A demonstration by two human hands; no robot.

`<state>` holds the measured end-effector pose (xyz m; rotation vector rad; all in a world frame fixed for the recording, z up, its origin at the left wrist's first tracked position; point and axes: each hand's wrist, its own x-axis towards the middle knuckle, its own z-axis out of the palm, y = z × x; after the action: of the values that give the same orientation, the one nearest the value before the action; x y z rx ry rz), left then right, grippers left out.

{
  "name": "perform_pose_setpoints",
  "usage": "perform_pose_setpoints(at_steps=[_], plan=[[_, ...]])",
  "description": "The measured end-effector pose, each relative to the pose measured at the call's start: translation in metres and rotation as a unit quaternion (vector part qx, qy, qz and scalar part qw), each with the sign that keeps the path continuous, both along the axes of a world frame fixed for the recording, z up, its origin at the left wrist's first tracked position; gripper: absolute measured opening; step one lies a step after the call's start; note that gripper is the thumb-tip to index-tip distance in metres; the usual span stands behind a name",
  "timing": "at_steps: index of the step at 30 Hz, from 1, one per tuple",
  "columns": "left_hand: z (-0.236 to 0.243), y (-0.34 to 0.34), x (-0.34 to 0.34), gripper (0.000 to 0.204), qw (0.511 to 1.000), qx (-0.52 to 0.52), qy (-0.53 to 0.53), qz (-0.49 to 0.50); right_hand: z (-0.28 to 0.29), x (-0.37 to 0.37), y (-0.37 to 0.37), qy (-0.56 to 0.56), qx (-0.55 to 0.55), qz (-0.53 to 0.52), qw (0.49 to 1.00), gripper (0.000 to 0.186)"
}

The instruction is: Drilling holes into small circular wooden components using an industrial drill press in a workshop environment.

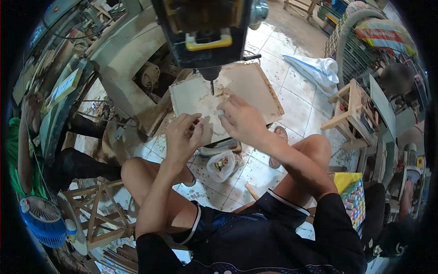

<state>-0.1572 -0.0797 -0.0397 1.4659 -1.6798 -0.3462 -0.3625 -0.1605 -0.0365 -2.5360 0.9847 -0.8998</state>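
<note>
A drill press head (207, 41) hangs over a flat, dusty work board (248, 86), its thin drill bit (212, 87) pointing down at the surface. Fine shavings lie around the bit. My right hand (242, 119) is just right of the bit, thumb and fingers pinching a small pale piece (219, 112). Left of it, over the board's near edge, my left hand (182, 132) has its fingers curled toward the thumb; whatever may be between them is hidden. Below the board, a white plastic bag (221, 176) contains several small brownish pieces.
A wooden stool frame (349, 114) and a white sack (317, 73) stand at the right. A blue fan (45, 219) is at the lower left. Co-workers' arms show at both sides: a green-clad person (27, 155) left, another hand (407, 194) right. Scraps litter the tiled floor (296, 86).
</note>
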Motion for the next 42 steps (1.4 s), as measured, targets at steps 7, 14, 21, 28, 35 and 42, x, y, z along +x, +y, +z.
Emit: perform_pose_setpoints(at_steps=[7, 14, 21, 28, 35, 42], plan=[[-0.004, -0.007, -0.007, 0.033, 0.999, 0.008, -0.04, 0.003, -0.003, 0.007, 0.017, 0.04, -0.004, 0.04, 0.998, 0.032], [-0.009, -0.008, -0.009, 0.038, 0.996, 0.011, -0.091, 0.007, 0.01, -0.039, -0.006, -0.033, 0.086, -0.019, 0.996, 0.027], [-0.009, -0.01, -0.012, 0.035, 0.996, 0.082, 0.018, 0.03, 0.015, -0.059, -0.02, -0.091, 0.12, -0.041, 0.988, 0.023], [-0.017, -0.018, -0.005, 0.036, 0.991, 0.058, 0.091, 0.076, 0.022, -0.069, -0.021, -0.077, 0.117, -0.037, 0.989, 0.021], [-0.023, -0.019, -0.005, 0.037, 0.992, 0.071, 0.005, 0.101, 0.024, -0.071, -0.021, -0.075, 0.121, -0.06, 0.988, 0.021], [-0.015, -0.029, -0.011, 0.037, 0.992, 0.085, -0.029, 0.086, 0.028, -0.074, -0.026, -0.116, 0.106, -0.068, 0.985, 0.015]])
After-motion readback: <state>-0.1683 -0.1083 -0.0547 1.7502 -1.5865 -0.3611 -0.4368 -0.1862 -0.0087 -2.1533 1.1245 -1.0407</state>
